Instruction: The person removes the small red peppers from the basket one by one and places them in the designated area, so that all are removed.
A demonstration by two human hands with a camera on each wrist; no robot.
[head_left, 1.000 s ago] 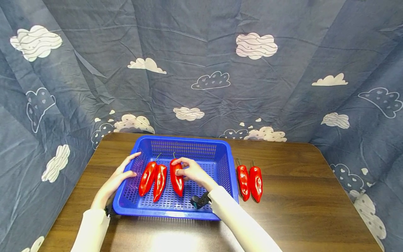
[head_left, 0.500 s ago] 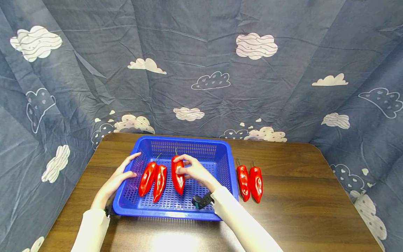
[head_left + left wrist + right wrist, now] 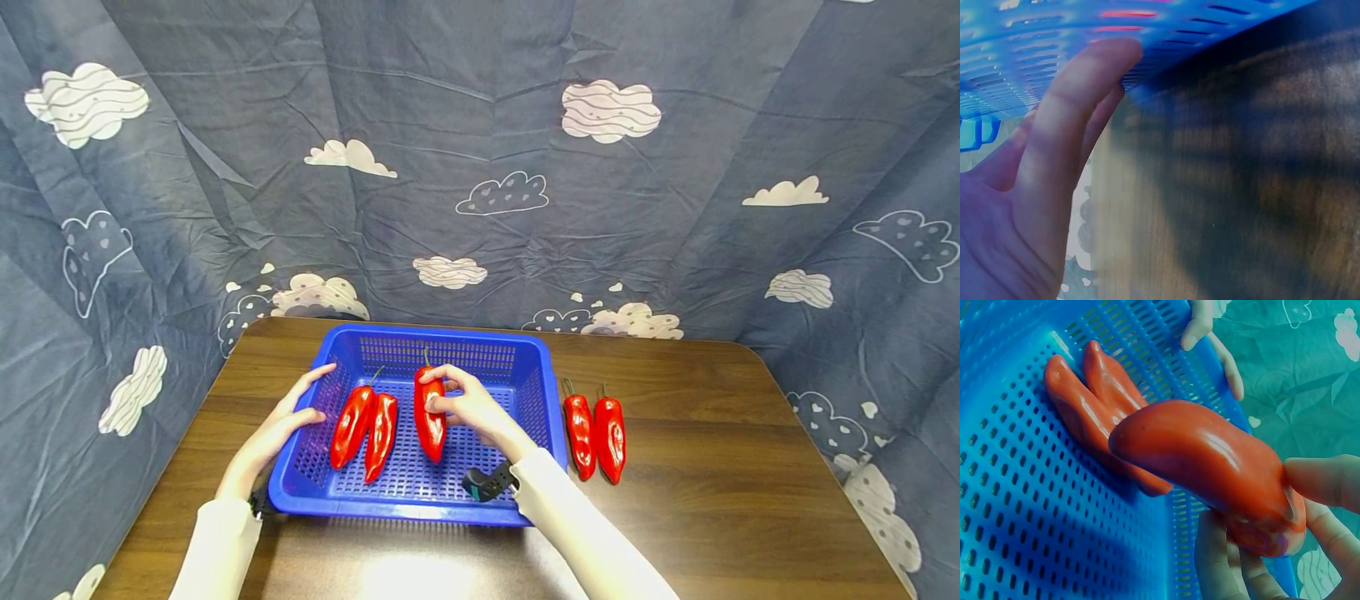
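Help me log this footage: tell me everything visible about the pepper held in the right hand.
It is a long red pepper with a glossy surface, tapering to a rounded tip, with a thin green stem. Whether it is real or plastic, I can't tell. The right hand grips its stem-end half, holding it over the blue basket, apparently off its floor, tip towards the person.

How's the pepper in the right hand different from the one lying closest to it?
The held pepper is pinched by the right hand; the lying pepper rests in the basket. The held pepper shows a green stem; the lying pepper shows none. In the head view, the held pepper's tip slants right; the lying pepper's slants left. Both are red and shiny.
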